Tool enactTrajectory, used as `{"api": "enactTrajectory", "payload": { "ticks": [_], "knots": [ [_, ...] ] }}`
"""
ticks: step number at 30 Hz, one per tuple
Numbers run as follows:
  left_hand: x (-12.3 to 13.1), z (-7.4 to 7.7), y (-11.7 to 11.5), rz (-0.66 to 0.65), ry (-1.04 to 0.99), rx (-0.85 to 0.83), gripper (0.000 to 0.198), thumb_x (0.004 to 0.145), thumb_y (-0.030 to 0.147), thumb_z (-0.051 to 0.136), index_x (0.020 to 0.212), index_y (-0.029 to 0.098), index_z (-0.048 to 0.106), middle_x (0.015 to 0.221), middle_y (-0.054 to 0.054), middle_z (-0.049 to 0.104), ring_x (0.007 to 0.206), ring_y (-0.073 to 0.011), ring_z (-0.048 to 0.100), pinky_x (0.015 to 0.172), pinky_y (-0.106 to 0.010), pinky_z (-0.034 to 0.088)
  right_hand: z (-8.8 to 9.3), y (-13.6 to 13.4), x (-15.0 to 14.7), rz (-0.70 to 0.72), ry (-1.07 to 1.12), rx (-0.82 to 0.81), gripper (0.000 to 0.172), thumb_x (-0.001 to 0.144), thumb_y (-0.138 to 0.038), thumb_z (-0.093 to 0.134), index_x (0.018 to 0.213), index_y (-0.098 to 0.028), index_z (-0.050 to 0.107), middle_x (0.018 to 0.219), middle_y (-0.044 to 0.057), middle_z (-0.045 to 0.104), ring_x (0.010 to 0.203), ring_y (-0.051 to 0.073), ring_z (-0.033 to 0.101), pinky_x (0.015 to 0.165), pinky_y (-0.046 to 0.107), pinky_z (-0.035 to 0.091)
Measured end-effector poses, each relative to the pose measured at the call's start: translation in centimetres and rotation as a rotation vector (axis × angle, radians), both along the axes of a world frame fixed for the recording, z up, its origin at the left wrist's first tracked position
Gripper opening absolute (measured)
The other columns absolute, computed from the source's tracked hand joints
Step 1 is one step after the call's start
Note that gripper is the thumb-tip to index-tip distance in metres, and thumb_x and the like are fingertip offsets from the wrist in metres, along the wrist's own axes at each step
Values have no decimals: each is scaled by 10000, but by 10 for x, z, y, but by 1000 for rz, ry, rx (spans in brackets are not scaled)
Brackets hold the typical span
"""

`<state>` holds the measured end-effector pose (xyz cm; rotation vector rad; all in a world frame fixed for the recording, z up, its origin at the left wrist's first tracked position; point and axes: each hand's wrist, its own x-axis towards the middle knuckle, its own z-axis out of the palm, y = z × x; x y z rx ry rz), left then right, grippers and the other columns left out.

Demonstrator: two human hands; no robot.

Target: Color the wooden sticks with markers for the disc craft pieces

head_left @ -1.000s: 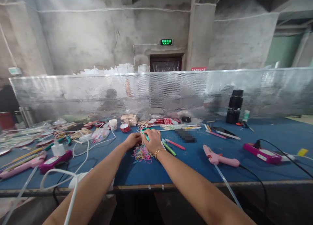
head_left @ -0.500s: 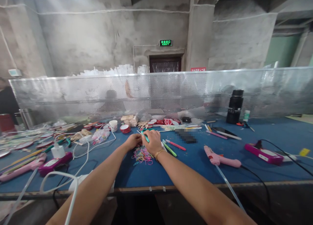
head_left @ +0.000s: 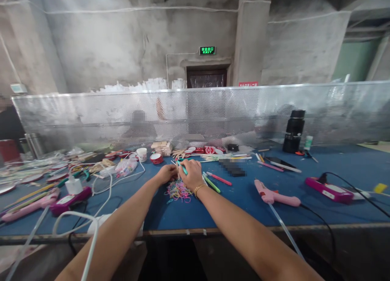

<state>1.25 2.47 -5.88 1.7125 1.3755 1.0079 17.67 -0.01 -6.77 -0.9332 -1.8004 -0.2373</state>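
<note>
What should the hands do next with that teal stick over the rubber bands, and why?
Probably lower the left hand to pick one band from the pile of coloured rubber bands. The right hand grips the teal stick just above that pile, and both hands meet there.

The right hand (head_left: pixel 191 174) hides most of the teal stick (head_left: pixel 182 167); a blurred patch (head_left: pixel 232 167) covers something on the table (head_left: pixel 335 167).

Hands: 2. Pink glue guns (head_left: pixel 276 196): 2, one lower left, one right of centre. Black flask (head_left: pixel 293 130): 1
</note>
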Motion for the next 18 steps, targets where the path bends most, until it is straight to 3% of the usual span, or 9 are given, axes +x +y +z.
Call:
{"api": "enactTrajectory", "payload": {
  "ticks": [18],
  "knots": [
    [0, 1, 1, -17, 9, 12, 377, 663, 502, 693, 682, 151, 559, 587, 1, 589, 544, -101, 566, 504, -195, 398, 4, -5, 0, 26, -31, -4, 136, 912, -313, 490, 961, -221, 578, 862, 27, 630, 920, 179, 511, 881, 315, 257]
  ]
}}
